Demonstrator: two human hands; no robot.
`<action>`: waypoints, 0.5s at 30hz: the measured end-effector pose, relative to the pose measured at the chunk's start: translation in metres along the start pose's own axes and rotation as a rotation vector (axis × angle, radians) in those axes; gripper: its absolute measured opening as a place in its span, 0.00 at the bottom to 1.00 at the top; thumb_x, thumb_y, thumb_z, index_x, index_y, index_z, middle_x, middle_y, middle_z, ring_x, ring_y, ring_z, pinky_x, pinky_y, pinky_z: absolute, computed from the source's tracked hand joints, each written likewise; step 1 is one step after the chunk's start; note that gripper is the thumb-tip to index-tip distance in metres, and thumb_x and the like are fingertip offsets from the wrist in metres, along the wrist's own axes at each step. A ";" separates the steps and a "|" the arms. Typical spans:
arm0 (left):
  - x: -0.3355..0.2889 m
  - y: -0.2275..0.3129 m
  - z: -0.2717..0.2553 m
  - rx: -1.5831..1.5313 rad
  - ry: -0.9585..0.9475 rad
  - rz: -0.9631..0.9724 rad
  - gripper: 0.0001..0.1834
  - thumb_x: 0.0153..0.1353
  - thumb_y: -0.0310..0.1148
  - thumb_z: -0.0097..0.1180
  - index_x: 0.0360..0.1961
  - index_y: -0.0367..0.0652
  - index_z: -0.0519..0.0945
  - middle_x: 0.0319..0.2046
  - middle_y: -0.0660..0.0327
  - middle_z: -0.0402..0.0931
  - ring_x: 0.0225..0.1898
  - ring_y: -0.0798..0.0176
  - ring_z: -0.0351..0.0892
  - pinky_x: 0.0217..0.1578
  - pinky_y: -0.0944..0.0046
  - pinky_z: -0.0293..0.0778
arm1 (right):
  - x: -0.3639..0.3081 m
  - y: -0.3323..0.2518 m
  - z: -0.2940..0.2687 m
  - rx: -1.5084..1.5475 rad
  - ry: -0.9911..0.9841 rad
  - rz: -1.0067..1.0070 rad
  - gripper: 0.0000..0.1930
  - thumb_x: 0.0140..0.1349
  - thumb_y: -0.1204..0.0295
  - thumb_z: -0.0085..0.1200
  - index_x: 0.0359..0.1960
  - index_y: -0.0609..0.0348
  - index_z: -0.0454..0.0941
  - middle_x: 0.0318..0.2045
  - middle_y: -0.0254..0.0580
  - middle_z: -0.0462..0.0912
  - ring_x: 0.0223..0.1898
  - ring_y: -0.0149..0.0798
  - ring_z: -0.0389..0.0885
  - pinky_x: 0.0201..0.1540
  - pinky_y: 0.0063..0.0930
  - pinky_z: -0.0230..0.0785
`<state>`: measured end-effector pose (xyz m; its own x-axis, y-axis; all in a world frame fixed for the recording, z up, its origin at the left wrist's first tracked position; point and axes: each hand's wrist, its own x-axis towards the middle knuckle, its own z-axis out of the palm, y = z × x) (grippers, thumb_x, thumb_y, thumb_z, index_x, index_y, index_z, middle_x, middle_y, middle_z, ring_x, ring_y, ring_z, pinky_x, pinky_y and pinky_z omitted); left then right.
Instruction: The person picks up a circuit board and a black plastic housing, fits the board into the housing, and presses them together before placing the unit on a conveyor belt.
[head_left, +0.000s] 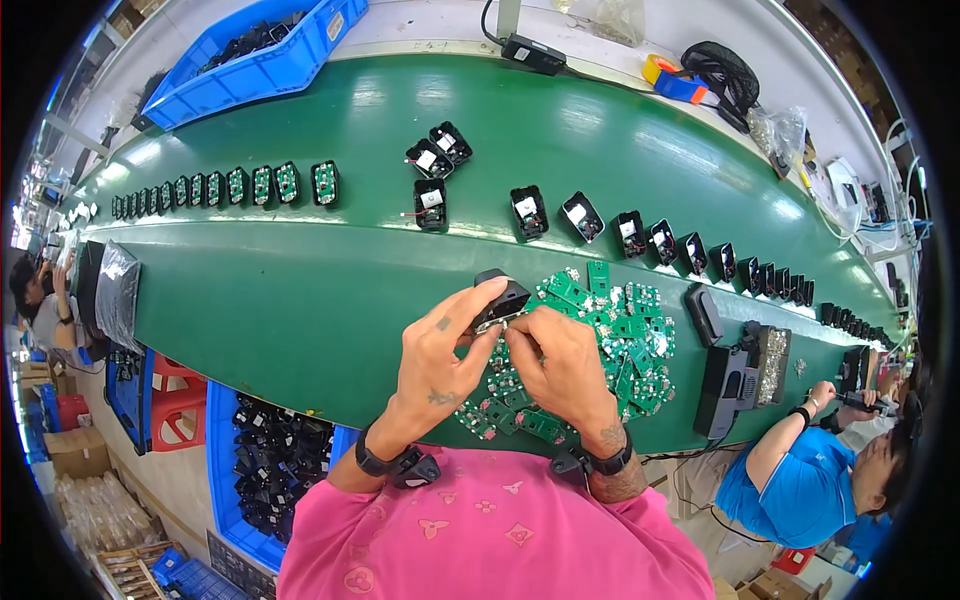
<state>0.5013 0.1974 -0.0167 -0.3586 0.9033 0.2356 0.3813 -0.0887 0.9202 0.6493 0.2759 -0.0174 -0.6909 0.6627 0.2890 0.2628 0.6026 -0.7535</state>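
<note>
My left hand grips a small black plastic housing, tilted with its open side toward me. Close beside it, my right hand has thumb and forefinger pinched together at the housing's near edge. What sits in that pinch is too small to make out. A light-coloured bit of a part shows between the two hands, mostly hidden by fingers. Under and to the right of my right hand spreads a loose pile of green circuit boards. Beyond my hands stands an open black housing with a white part inside.
Housings with green boards line up at left; open housings run off to the right. A blue bin stands at the back left, another below the table edge. A co-worker in blue sits at right, near a dark device.
</note>
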 end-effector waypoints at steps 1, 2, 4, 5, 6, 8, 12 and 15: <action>0.000 -0.001 0.001 0.049 0.003 0.048 0.27 0.55 0.17 0.61 0.58 0.44 0.78 0.46 0.48 0.80 0.38 0.51 0.85 0.36 0.64 0.84 | 0.000 0.001 0.001 0.003 0.026 -0.005 0.03 0.59 0.79 0.58 0.31 0.62 0.76 0.25 0.47 0.77 0.26 0.51 0.79 0.29 0.41 0.70; -0.001 -0.003 0.001 0.049 0.003 0.047 0.27 0.55 0.17 0.61 0.58 0.44 0.78 0.46 0.48 0.80 0.38 0.51 0.85 0.36 0.64 0.84 | -0.001 0.002 0.003 0.006 0.053 -0.009 0.03 0.58 0.79 0.59 0.31 0.63 0.77 0.25 0.46 0.78 0.25 0.49 0.79 0.27 0.39 0.70; -0.003 -0.007 0.002 0.135 -0.010 0.057 0.27 0.56 0.15 0.61 0.59 0.43 0.78 0.51 0.52 0.81 0.41 0.63 0.86 0.37 0.68 0.84 | -0.002 0.003 0.008 -0.022 0.066 -0.023 0.02 0.59 0.80 0.58 0.31 0.63 0.77 0.25 0.47 0.78 0.25 0.50 0.79 0.27 0.40 0.70; -0.003 -0.006 0.003 0.135 -0.010 0.057 0.27 0.56 0.15 0.61 0.59 0.43 0.78 0.51 0.52 0.81 0.41 0.63 0.86 0.37 0.68 0.84 | -0.002 0.004 0.011 -0.051 0.081 -0.037 0.02 0.59 0.80 0.58 0.31 0.64 0.76 0.25 0.47 0.78 0.26 0.51 0.80 0.27 0.40 0.70; -0.003 -0.005 0.004 0.168 -0.005 0.030 0.27 0.57 0.16 0.61 0.59 0.43 0.78 0.51 0.52 0.81 0.41 0.63 0.86 0.37 0.68 0.84 | -0.003 0.004 0.014 -0.051 0.080 -0.037 0.02 0.59 0.80 0.58 0.31 0.64 0.76 0.25 0.47 0.78 0.26 0.51 0.80 0.27 0.40 0.70; -0.004 -0.005 0.007 0.201 0.004 0.004 0.27 0.57 0.16 0.60 0.59 0.42 0.78 0.51 0.51 0.81 0.41 0.62 0.86 0.37 0.68 0.84 | -0.005 0.004 0.018 -0.152 0.082 -0.022 0.02 0.59 0.80 0.57 0.32 0.64 0.76 0.26 0.48 0.79 0.26 0.52 0.80 0.28 0.41 0.71; -0.002 -0.013 0.015 0.093 0.023 -0.066 0.26 0.58 0.16 0.59 0.60 0.39 0.76 0.50 0.52 0.80 0.42 0.66 0.84 0.37 0.68 0.84 | -0.006 0.011 0.024 -0.163 0.117 0.012 0.03 0.60 0.79 0.57 0.33 0.65 0.76 0.26 0.50 0.79 0.27 0.53 0.80 0.29 0.42 0.72; 0.001 -0.030 0.019 -0.287 0.045 -0.299 0.28 0.64 0.20 0.56 0.66 0.39 0.69 0.49 0.46 0.80 0.37 0.65 0.85 0.35 0.66 0.84 | -0.006 0.018 0.023 -0.146 0.181 -0.004 0.05 0.62 0.77 0.58 0.35 0.65 0.77 0.26 0.48 0.79 0.26 0.48 0.81 0.28 0.38 0.72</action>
<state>0.5055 0.2084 -0.0502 -0.4571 0.8882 -0.0472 0.0040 0.0551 0.9985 0.6422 0.2727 -0.0465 -0.5639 0.7208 0.4031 0.3638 0.6550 -0.6623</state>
